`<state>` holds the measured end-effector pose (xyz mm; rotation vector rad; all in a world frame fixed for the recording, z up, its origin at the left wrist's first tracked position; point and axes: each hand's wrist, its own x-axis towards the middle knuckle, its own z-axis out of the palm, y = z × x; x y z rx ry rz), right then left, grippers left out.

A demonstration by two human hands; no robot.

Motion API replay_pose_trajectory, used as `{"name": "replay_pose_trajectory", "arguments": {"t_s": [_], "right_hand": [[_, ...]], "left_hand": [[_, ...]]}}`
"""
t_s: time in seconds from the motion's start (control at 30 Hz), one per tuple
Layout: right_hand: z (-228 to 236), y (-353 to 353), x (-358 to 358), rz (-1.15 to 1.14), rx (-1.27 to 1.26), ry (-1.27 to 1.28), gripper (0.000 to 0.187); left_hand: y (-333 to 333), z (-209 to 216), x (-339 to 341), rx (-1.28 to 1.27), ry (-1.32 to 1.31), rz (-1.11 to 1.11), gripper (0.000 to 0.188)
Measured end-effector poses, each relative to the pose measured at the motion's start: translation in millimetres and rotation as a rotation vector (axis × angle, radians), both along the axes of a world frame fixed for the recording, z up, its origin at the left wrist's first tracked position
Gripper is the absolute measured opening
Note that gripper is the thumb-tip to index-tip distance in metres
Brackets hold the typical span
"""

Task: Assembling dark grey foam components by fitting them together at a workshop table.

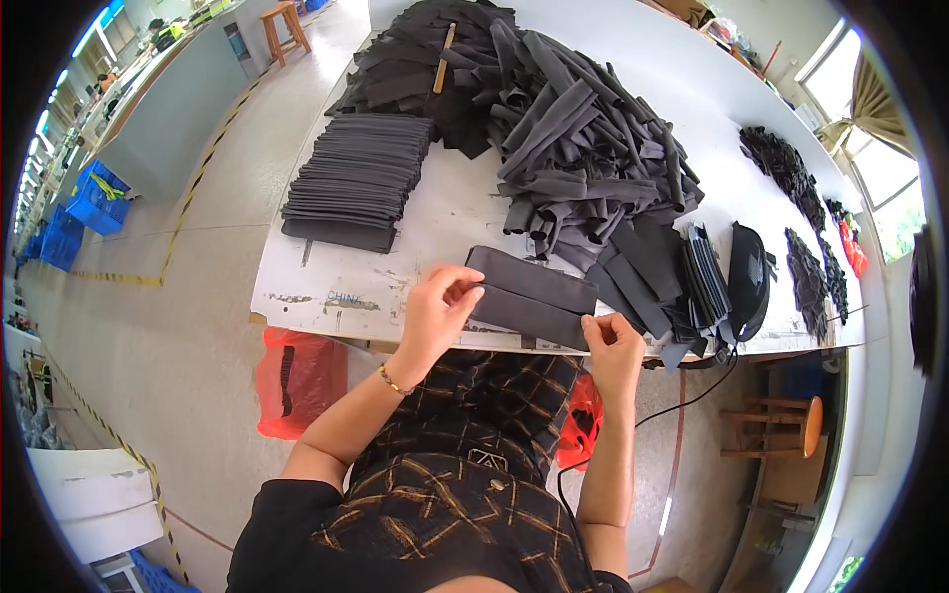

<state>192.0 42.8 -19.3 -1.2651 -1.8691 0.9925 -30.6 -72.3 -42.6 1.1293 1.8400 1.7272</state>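
Two dark grey fabric strips lie side by side at the table's near edge. The nearer fabric strip (529, 314) is pinched at both ends. My left hand (437, 314) has thumb and forefinger closed at its left end, beside the farther fabric strip (534, 279). At the right end, my right hand (615, 351) grips the corner between thumb and fingers. Left of them stands a neat stack of folded grey strips (358, 178). A loose heap of curled grey strips (593, 148) lies beyond my hands, and flat strips (638, 277) overlap to the right.
Dark fabric (395, 69) with a wooden stick (444, 59) on it covers the table's far left. On the right sit a black bag-like object (751, 282) with a cable and more dark piles (786, 168). Red plastic bags (301, 381) hang below the white table's edge (282, 287).
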Motion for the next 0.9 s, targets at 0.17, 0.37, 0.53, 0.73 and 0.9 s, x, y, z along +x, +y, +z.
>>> {"name": "replay_pose_trajectory", "arguments": {"t_s": [0.17, 0.37, 0.53, 0.73, 0.9], "right_hand": [[-8.7, 15.8, 9.1, -0.08, 0.145, -0.281, 0.016], [1.3, 58.2, 37.1, -0.11, 0.677, -0.31, 0.018], [-8.9, 75.7, 26.8, 0.063, 0.651, -0.927, 0.036], [-24.3, 82.9, 25.6, 0.202, 0.878, -1.021, 0.017], [-23.5, 82.2, 33.3, 0.214, 0.823, -0.807, 0.008]], "left_hand": [[26.4, 26.8, -18.5, 0.066, 0.358, 0.12, 0.012], [134.8, 66.2, -86.3, 0.255, 0.174, 0.029, 0.016], [187.2, 47.7, -103.6, -0.026, 0.207, -0.107, 0.025], [183.5, 50.0, -93.6, -0.084, 0.187, -0.131, 0.026], [143.5, 65.9, -97.4, 0.194, -0.161, -0.187, 0.021]]}}
